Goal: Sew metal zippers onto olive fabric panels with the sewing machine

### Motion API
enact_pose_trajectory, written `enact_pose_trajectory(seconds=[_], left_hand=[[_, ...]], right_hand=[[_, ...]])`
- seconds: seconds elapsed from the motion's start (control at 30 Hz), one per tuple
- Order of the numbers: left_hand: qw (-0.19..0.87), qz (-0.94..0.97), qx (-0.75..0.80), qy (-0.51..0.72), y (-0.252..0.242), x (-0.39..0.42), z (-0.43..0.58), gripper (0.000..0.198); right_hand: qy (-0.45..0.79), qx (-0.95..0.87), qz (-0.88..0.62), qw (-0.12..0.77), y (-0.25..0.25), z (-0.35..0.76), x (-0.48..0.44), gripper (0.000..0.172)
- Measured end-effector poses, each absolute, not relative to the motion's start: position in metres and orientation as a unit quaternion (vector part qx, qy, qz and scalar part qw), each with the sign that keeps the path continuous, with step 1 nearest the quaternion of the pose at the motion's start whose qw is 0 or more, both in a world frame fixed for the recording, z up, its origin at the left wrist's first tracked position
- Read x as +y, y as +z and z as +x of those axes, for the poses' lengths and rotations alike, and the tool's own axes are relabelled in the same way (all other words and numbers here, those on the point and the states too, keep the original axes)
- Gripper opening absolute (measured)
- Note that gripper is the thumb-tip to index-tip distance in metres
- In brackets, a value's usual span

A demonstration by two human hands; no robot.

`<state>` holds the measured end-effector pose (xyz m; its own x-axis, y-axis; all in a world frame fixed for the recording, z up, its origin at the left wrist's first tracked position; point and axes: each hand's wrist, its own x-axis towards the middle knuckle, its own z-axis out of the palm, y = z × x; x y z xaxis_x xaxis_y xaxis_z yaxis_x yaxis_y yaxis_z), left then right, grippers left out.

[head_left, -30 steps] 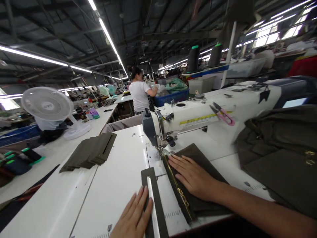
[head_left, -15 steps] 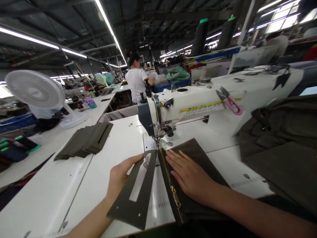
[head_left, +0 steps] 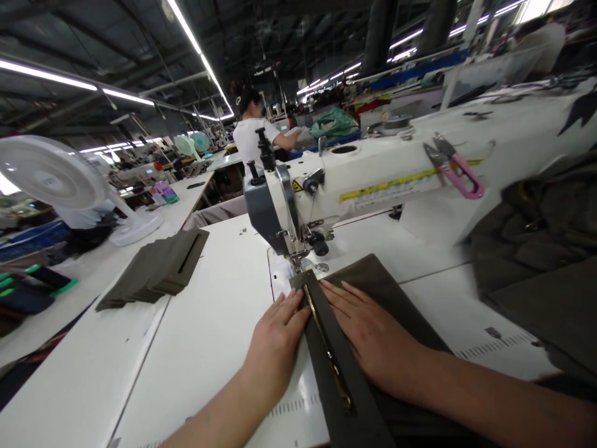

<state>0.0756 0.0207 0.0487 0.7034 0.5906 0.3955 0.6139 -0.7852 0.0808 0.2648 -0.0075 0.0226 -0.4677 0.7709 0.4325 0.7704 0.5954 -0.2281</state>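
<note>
A dark olive fabric strip with a long slot lies over a gold zipper, whose teeth show through the slot. Beneath and to the right is a larger dark olive fabric piece. My left hand rests on the strip's left edge, fingertips and thumb laid on it, the thumb beside the zipper. Lying flat with fingers stretched forward, my right hand presses on the strip's right side and the fabric. The strip's far end sits just in front of the needle area of the white sewing machine.
Left on the white table lies a stack of slotted olive pieces. Pink-handled snips sit on the machine arm. A white fan stands left, a bundle of dark fabric right. A co-worker stands beyond.
My left hand has moved right, bringing the slotted strip over the zipper, and has gone from holding its edge to lying on it. My right hand stays flat on the fabric.
</note>
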Motion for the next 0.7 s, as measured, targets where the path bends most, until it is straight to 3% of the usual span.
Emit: enact_pose_trajectory(seconds=[0.27,0.53,0.7], left_hand=[[0.032,-0.932,-0.328,-0.152,0.054,0.023,0.078,0.028],[0.142,-0.94,-0.272,-0.151,0.049,0.029,0.074,0.027],[0.147,-0.946,-0.255,-0.136,0.052,0.032,0.068,0.026]], right_hand=[[0.071,-0.825,-0.469,0.308,0.037,0.263,0.0,0.039],[0.054,-0.821,-0.497,0.275,0.039,0.251,0.003,0.04],[0.073,-0.814,-0.499,0.288,0.036,0.252,0.003,0.04]])
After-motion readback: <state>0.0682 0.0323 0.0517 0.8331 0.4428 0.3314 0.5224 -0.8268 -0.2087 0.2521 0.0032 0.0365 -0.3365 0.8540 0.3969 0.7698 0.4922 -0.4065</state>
